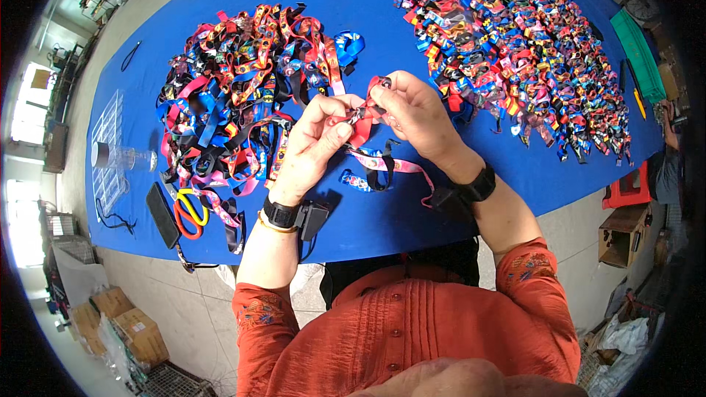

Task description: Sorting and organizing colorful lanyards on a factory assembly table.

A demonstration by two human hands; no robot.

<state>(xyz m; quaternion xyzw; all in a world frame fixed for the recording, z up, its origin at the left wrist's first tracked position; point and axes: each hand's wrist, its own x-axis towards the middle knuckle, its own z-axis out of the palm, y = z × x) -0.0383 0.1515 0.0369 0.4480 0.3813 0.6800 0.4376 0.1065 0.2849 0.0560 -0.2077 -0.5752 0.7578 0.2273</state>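
Between my two hands, over the middle of the blue table, I hold a red printed strap [362, 131] with a dark piece on it, perhaps a clip. The fingers of my left hand [318, 136] pinch its left part. My right hand [418, 114] grips the upper end between thumb and fingers. Just below, a pink strap [397, 165] and a blue printed strap [356, 180] lie on the cloth. A big loose heap of colourful straps [235, 88] spreads to the left of my hands. At the upper right lie many bundled straps [507, 37] in dense rows.
On the table's left side are scissors [193, 213] with red and yellow handles, a black phone-like slab [162, 215], a clear bottle [125, 157] and a white wire rack [110, 132]. A green tray [637, 55] stands at the right edge. Cardboard boxes [132, 323] sit on the floor.
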